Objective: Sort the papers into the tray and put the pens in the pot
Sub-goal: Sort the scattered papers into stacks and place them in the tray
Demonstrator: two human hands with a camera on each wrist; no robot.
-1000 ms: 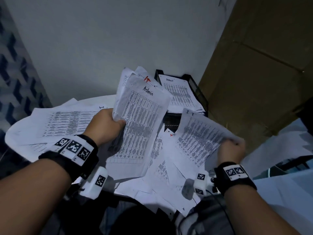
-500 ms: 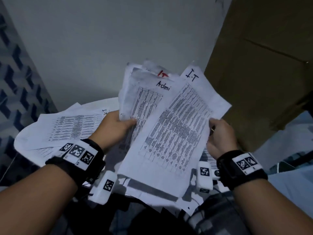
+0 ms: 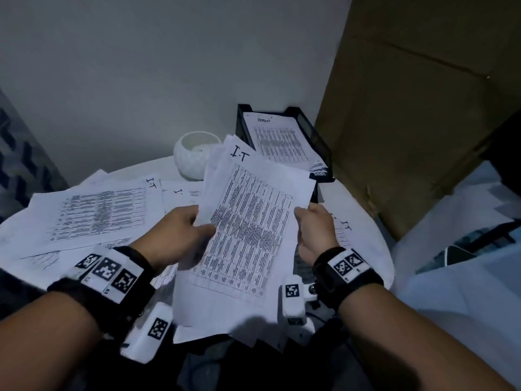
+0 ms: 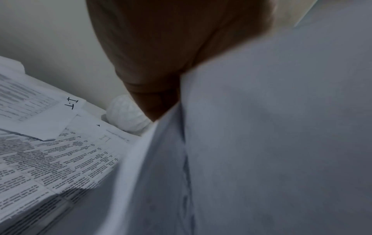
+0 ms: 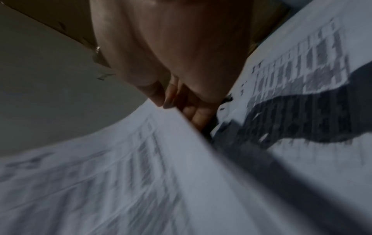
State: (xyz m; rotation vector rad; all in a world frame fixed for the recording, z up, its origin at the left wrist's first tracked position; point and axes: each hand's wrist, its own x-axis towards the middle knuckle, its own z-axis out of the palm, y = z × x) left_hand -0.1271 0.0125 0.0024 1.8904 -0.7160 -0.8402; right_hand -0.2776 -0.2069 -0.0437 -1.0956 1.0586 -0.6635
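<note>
Head view shows the left hand [image 3: 180, 235] and right hand [image 3: 315, 230] each pinching a side edge of the I.T sheaf [image 3: 248, 235] above the table [image 3: 366, 221], mid-sort, so next it likely needs carrying to the black tray [image 3: 318, 142] beyond.

Right hand [image 5: 171, 52] grips the edge of a printed sheet [image 5: 124, 182], fingertips [image 5: 161, 101] curled over it. Second printed sheet [image 5: 302, 71] lies beyond, shadowed. Cardboard [image 5: 50, 20] upper left. View blurred.
</note>
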